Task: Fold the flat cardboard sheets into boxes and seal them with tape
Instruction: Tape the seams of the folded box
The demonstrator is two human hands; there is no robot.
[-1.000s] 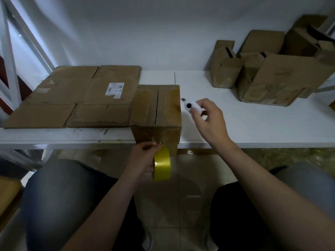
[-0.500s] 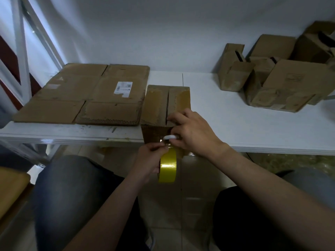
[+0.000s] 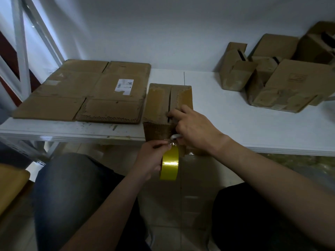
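Note:
A folded cardboard box (image 3: 159, 104) stands at the front edge of the white table (image 3: 235, 120), its two top flaps closed with a gap down the middle. My left hand (image 3: 151, 158) holds a yellow tape roll (image 3: 170, 163) just below the box's front face, pinching the pulled-out tape end. My right hand (image 3: 192, 127) rests on the box's near top corner and grips a small white cutter (image 3: 175, 136) at the tape. Flat cardboard sheets (image 3: 87, 91) lie to the left of the box.
Several folded boxes (image 3: 282, 82) are piled at the back right of the table. A white metal frame (image 3: 23, 57) rises at the far left. My knees sit below the table edge, with tiled floor between them.
My right hand has come from the table right of the box, carrying the white cutter, down to the box's front corner at the tape. The left hand keeps holding the roll.

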